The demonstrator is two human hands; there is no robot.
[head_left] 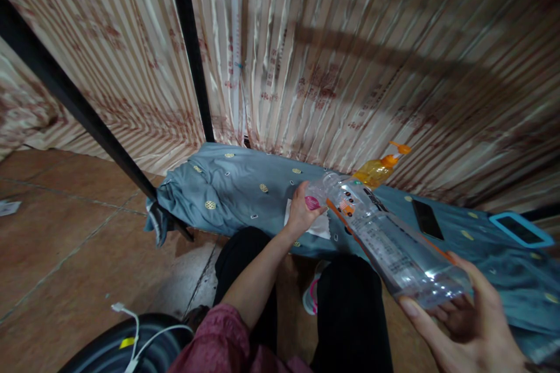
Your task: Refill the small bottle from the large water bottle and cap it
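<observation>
Holding a clear plastic bottle (385, 239) by its bottom, the right hand (468, 320) has its fingers curled around it. The left hand (301, 210) pinches the pink cap (312, 203) at the bottle's mouth, above the near edge of the blue bed (236, 192).

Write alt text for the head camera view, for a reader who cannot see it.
A person's right hand holds a clear plastic bottle by its base, tilted, while the left hand grips a pink cap at its neck. Behind lie a blue cloth, an orange pump bottle and a phone.
</observation>
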